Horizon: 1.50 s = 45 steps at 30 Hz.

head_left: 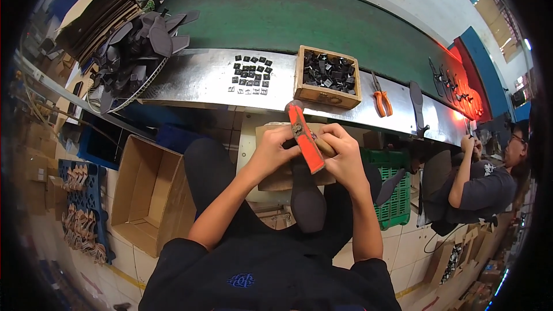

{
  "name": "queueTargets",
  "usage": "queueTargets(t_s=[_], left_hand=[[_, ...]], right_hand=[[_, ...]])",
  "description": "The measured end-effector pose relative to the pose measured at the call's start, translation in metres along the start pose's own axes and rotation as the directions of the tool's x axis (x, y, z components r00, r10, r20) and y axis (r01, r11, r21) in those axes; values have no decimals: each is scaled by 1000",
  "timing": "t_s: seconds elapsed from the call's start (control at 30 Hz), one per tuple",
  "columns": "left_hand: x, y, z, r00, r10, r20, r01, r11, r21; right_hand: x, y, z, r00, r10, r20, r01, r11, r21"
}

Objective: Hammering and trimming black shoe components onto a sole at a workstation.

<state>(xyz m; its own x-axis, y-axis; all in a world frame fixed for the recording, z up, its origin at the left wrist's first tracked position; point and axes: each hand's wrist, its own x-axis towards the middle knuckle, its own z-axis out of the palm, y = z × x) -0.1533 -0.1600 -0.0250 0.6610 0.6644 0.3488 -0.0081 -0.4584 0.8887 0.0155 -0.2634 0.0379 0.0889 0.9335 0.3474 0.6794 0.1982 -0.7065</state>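
My right hand (344,152) is closed around the wooden handle (324,147) of a hammer, whose orange-red head (308,148) hangs over the work in front of me. Under it lies a long dark shoe sole (308,204), its rounded end toward my body. My left hand (273,152) pinches the sole's narrower part beside the hammer head, which hides some of the fingertips. Beneath both hands is a tan pad (276,181) on a pale stand (248,145) between my knees.
On the metal ledge (196,72) sit rows of small black square pieces (252,69), a wooden box (328,99) of black pieces and orange-handled pliers (382,103). Behind runs a green conveyor belt (276,17). A cardboard box (151,196) stands left; a co-worker (481,187) sits right.
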Motion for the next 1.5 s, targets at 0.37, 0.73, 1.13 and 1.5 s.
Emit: queueTargets(t_s=[0.37,0.73,1.13,1.5], left_hand=[[-2,-5,0,994,-108,34,112,984,-138],[0,2,1,991,-132,29,135,981,-139],[-23,0,-6,993,-16,116,-33,911,410],[-23,6,-6,976,-160,145,83,899,431]], right_hand=[[-65,-59,-16,947,317,-55,-294,921,256],[-77,-66,-20,959,269,-88,-260,960,108],[-83,-97,-44,932,-59,-357,93,993,78],[-92,-85,-35,935,28,-354,-42,999,-33]])
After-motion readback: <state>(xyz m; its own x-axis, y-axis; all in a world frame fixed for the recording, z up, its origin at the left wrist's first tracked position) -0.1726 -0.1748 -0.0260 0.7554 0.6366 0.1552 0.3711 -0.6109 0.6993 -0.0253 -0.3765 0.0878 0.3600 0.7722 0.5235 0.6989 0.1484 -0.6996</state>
